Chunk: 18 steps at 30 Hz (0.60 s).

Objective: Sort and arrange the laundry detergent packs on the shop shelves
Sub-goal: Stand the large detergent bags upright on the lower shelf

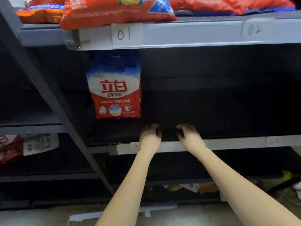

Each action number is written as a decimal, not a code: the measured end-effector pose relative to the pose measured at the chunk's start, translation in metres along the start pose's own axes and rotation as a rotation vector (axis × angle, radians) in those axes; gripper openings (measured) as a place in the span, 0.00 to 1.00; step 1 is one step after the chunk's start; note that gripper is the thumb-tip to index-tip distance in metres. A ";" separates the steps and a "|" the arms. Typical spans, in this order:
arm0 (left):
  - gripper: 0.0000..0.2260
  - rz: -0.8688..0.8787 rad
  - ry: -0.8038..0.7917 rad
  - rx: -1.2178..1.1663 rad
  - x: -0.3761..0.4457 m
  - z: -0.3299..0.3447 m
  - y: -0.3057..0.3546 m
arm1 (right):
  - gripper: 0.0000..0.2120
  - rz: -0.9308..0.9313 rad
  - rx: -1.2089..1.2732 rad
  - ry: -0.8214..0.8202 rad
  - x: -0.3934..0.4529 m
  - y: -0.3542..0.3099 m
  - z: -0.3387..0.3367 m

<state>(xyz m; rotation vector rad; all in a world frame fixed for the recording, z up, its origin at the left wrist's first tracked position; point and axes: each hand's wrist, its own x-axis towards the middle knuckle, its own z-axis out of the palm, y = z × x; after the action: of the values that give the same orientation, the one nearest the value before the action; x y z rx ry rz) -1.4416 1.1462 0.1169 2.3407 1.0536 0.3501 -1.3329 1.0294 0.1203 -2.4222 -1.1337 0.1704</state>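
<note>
A red, white and blue detergent pack (114, 88) stands upright at the left end of the dark middle shelf (228, 142). My left hand (150, 133) and my right hand (187, 132) reach over that shelf's front edge, just right of the pack. Both have loosely curled fingers and hold nothing; the fingertips lie in shadow. Several orange-red packs (112, 12) lie flat on the top shelf (187, 34), one hanging over its edge.
Paper labels "01" (124, 34) and "02" (254, 29) are stuck on the top shelf's edge. A grey upright post (48, 95) slants down the left. Another pack (24, 146) sits in the left bay. Scraps and litter (195, 187) lie under the bottom shelf.
</note>
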 end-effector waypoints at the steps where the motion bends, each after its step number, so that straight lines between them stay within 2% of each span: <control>1: 0.16 0.065 0.000 0.048 -0.009 0.007 0.012 | 0.16 -0.005 -0.008 0.017 -0.012 0.010 -0.009; 8: 0.15 0.520 0.075 0.383 -0.055 0.024 0.100 | 0.17 -0.066 -0.054 0.121 -0.078 0.058 -0.082; 14: 0.15 0.762 0.214 0.358 -0.068 -0.019 0.178 | 0.17 -0.167 -0.078 0.327 -0.093 0.066 -0.171; 18: 0.13 0.909 0.421 0.296 -0.069 -0.068 0.222 | 0.15 -0.261 -0.092 0.504 -0.085 0.055 -0.240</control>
<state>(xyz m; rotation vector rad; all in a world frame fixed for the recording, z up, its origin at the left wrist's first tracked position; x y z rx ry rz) -1.3810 0.9981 0.2991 2.9818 0.1110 1.1162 -1.2794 0.8504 0.3012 -2.1791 -1.2115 -0.5534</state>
